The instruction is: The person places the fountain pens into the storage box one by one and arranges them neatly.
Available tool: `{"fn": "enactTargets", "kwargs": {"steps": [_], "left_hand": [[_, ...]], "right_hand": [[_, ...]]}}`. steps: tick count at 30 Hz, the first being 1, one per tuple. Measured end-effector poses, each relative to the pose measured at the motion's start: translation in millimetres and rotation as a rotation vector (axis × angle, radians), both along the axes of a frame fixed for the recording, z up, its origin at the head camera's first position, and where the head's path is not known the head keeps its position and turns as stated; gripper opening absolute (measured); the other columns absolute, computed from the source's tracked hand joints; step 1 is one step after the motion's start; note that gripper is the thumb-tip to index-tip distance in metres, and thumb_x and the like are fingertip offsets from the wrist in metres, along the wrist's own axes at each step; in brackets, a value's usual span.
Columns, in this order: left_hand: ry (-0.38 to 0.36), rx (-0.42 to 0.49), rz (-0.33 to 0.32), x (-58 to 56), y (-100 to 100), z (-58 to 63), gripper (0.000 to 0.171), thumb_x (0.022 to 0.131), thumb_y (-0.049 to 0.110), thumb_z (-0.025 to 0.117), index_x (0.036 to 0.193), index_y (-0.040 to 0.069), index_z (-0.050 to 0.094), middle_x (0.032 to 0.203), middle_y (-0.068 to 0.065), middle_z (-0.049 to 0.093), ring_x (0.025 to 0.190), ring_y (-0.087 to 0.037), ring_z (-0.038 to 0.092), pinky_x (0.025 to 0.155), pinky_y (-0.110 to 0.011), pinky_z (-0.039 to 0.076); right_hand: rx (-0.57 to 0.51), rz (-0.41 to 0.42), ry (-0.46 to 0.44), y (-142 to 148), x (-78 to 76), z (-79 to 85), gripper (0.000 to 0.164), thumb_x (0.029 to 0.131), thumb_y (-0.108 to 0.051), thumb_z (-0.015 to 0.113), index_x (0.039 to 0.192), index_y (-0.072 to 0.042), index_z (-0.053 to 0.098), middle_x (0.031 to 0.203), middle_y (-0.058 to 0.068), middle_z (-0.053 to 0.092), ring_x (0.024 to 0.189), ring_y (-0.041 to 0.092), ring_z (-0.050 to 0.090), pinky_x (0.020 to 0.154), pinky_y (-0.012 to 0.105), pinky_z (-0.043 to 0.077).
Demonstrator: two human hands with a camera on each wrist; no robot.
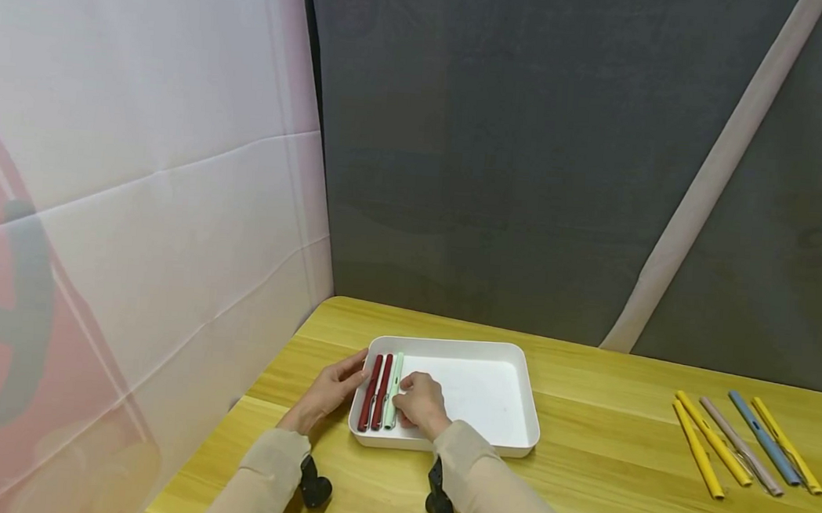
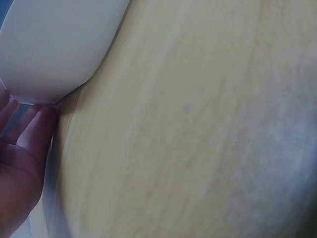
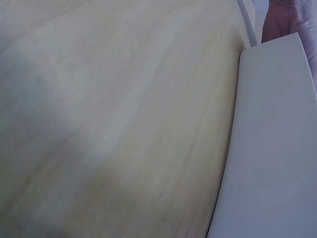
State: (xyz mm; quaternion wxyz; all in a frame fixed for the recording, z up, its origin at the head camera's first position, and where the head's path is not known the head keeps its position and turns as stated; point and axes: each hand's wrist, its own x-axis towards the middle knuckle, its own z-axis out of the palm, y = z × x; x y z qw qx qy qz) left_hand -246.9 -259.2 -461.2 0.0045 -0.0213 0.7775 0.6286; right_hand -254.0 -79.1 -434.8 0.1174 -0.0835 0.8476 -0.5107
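Pale creased cloth flanks the wooden tabletop along its left edge; dark grey fabric backs the far edge.

The white tray looks like smooth plastic. The red pens at its left look smooth and hard. The table looks like streaky wood. The left wall looks like creased cloth, and the far dark curtain like matt cloth.

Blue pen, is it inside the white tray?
No, the blue pen lies on the wooden table among other pens at the picture's right, well apart from the white tray.
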Motion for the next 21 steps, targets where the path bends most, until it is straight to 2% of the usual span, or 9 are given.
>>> {"fn": "enactTargets", "kwargs": {"steps": [6,12,21], "left_hand": [[0.003,0.021,-0.007,-0.9,3,-1.2,0.051,0.097,0.009,0.051,0.145,0.004,0.034,0.145,-0.022,0.038,0.133,-0.034,0.037,0.108,-0.044,0.034],[-0.003,-0.015,0.008,0.3,4,0.1,0.051,0.097,0.010,0.051,0.145,0.004,0.035,0.146,-0.022,0.037,0.133,-0.034,0.037,0.108,-0.046,0.033],[-0.002,-0.050,0.006,0.5,1,2.4,0.052,0.097,0.013,0.052,0.145,0.003,0.034,0.147,-0.021,0.036,0.134,-0.035,0.035,0.110,-0.047,0.031]], "right_hand": [[-0.034,-0.003,-0.004,4,0.2,-1.1,0.022,0.084,-0.002,0.061,0.104,0.007,0.059,0.054,0.004,0.055,0.041,0.007,0.047,0.037,0.018,0.044],[-0.097,0.007,-0.039,14,-1.7,0.9,0.026,0.087,-0.003,0.057,0.111,0.009,0.057,0.062,0.006,0.059,0.044,0.007,0.049,0.042,0.021,0.049],[-0.200,0.042,-0.089,45,-5.7,16.9,0.032,0.090,-0.005,0.057,0.118,0.010,0.053,0.080,0.012,0.063,0.054,0.010,0.054,0.052,0.022,0.053]]}}
